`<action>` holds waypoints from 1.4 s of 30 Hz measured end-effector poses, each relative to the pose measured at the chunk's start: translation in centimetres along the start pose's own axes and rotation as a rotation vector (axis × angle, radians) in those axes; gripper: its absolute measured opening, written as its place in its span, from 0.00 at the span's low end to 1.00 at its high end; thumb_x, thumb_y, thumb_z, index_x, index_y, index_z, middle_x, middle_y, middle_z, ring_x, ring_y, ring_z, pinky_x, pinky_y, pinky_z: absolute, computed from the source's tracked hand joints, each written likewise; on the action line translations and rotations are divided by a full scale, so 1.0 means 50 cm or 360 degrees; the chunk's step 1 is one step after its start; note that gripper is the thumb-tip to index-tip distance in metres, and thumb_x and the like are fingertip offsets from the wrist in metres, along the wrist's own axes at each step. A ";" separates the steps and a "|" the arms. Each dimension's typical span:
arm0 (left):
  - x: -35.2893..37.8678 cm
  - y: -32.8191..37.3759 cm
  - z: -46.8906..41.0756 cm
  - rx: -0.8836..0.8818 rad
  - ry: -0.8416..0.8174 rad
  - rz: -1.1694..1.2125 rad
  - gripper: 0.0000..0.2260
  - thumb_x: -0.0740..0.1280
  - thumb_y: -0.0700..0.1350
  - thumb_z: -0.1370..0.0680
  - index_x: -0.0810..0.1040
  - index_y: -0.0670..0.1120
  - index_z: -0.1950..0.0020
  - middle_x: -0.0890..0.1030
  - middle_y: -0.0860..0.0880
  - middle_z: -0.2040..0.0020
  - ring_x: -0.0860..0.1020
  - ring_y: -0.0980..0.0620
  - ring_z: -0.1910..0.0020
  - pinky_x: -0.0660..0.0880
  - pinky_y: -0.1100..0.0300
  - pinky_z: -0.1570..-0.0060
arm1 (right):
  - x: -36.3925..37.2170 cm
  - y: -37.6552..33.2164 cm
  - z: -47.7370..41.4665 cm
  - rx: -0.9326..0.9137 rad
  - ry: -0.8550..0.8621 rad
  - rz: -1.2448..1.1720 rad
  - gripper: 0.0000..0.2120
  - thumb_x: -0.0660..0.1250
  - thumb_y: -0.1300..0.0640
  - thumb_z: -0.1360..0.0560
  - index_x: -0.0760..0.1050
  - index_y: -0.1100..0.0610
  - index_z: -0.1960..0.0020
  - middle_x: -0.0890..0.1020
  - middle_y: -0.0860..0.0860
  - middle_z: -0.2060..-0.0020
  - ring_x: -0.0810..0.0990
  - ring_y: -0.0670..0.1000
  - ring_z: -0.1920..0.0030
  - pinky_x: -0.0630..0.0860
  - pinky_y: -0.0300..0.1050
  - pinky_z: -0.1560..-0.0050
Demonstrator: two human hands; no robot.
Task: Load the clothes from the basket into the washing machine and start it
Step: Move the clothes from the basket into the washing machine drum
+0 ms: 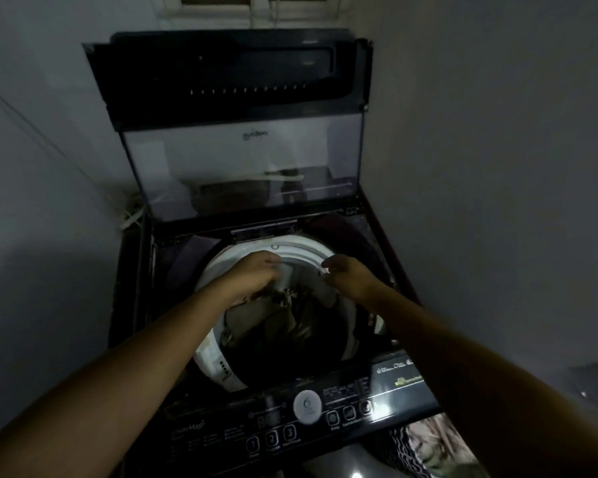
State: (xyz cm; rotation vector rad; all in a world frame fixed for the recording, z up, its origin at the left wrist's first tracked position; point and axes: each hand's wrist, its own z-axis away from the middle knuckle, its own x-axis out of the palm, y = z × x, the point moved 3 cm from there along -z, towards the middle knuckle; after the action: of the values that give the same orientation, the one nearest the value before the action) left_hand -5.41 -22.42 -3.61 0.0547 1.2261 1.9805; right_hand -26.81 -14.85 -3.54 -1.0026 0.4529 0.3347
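The top-loading washing machine [394, 405] stands in front of me with its glass lid [242, 167] raised. Both my hands are over the white-rimmed drum [208, 357]. My left hand [256, 276] has its fingers curled down onto the left end of a pale grey garment [301, 281]. My right hand [347, 276] curls its fingers at the garment's right end. The cloth hangs between them, just above dark and olive clothes [290, 326] lying in the drum. Patterned clothes [425, 446] show at the bottom right, below the machine's front. The scene is dim and blurred.
The control panel [290, 429] with a round white dial [307, 407] and numbered buttons runs along the near edge. Grey walls close in on the left and right. Cables [132, 215] lie behind the machine's left rear corner. A window frame [256, 5] is at the top.
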 end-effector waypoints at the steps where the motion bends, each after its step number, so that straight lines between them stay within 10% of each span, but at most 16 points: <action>1: 0.017 0.033 -0.001 0.0059 -0.0006 0.0006 0.19 0.68 0.42 0.19 0.74 0.47 0.28 0.75 0.47 0.29 0.76 0.50 0.36 0.74 0.54 0.35 | -0.027 0.000 0.011 -0.0008 0.0041 -0.0013 0.11 0.70 0.60 0.23 0.79 0.54 0.41 0.82 0.56 0.50 0.81 0.53 0.56 0.77 0.46 0.58; 7: 0.188 0.254 0.013 0.0420 -0.0106 -0.0072 0.15 0.65 0.38 0.19 0.76 0.45 0.31 0.80 0.46 0.39 0.79 0.54 0.47 0.72 0.70 0.61 | -0.212 0.036 0.106 -0.0035 0.0258 -0.0251 0.09 0.67 0.60 0.21 0.75 0.55 0.42 0.79 0.55 0.61 0.77 0.54 0.63 0.72 0.44 0.64; 19: 0.714 0.415 0.018 0.0473 -0.0493 -0.0123 0.12 0.65 0.41 0.19 0.78 0.51 0.36 0.82 0.48 0.43 0.82 0.50 0.44 0.77 0.59 0.52 | -0.505 0.484 0.309 0.0291 0.0569 -0.0432 0.11 0.66 0.59 0.20 0.77 0.56 0.38 0.83 0.57 0.50 0.82 0.55 0.53 0.79 0.50 0.55; 24: 0.930 0.318 -0.036 0.0241 -0.0535 -0.0177 0.13 0.64 0.38 0.19 0.77 0.45 0.34 0.81 0.47 0.46 0.79 0.52 0.50 0.74 0.62 0.57 | -0.484 0.780 0.316 0.0517 0.0565 -0.0457 0.13 0.70 0.53 0.27 0.80 0.51 0.43 0.85 0.54 0.50 0.85 0.56 0.48 0.81 0.54 0.46; 28: 1.061 0.172 -0.112 0.0091 -0.0516 -0.0348 0.13 0.65 0.35 0.19 0.77 0.39 0.34 0.79 0.44 0.48 0.78 0.52 0.53 0.73 0.68 0.63 | -0.399 0.993 0.295 0.0663 0.0486 -0.0523 0.10 0.73 0.52 0.29 0.80 0.52 0.49 0.85 0.53 0.58 0.81 0.51 0.63 0.80 0.52 0.57; 31: 1.122 0.046 -0.163 -0.0046 -0.0517 -0.0517 0.12 0.68 0.40 0.21 0.79 0.44 0.37 0.79 0.47 0.44 0.78 0.48 0.42 0.75 0.62 0.50 | -0.328 1.093 0.274 0.0724 0.0404 -0.0486 0.11 0.73 0.49 0.30 0.80 0.50 0.50 0.85 0.50 0.59 0.80 0.49 0.65 0.79 0.50 0.59; 34: 1.160 -0.088 -0.224 -0.0065 -0.0536 -0.0902 0.16 0.69 0.55 0.29 0.79 0.60 0.41 0.77 0.52 0.34 0.76 0.49 0.34 0.73 0.54 0.35 | -0.255 1.172 0.243 0.0699 0.0260 -0.0375 0.16 0.74 0.53 0.25 0.79 0.54 0.39 0.85 0.52 0.47 0.82 0.51 0.52 0.76 0.42 0.51; 42: 1.246 -0.310 -0.308 -0.0519 -0.0413 -0.0813 0.34 0.73 0.50 0.24 0.63 0.51 0.21 0.66 0.45 0.22 0.70 0.42 0.28 0.73 0.48 0.32 | -0.137 1.280 0.140 0.0524 0.0261 -0.0240 0.44 0.76 0.44 0.28 0.57 0.47 0.20 0.75 0.52 0.29 0.80 0.54 0.39 0.75 0.46 0.41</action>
State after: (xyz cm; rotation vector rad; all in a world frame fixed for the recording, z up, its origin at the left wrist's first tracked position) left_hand -45.40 9.36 -45.46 -0.1477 0.6576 1.6337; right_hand -61.20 22.78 -43.41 -0.7393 0.5573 0.0385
